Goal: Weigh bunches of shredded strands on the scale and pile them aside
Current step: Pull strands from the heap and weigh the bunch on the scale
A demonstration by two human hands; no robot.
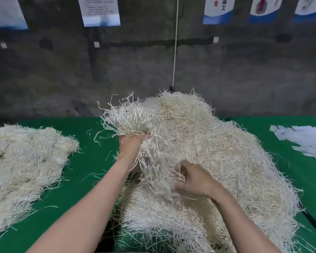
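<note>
Bunch (pixel 130 119) of shredded strands in my left hand (pixel 133 145), fanning out just above the fingers; no scale in view.

Left fingers are closed round its base, I judge so it lifts free as one. My right hand (pixel 193 179) pinches strands of the main heap (pixel 226 152) under its curled fingers, probably to top up. I count one bunch, one heap and one side pile (pixel 26 157), left of both hands on the surface (pixel 91 161).

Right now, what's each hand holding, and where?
Left hand grips a strand bunch from beneath. Right hand pinches loose strands atop the main pile.
</note>
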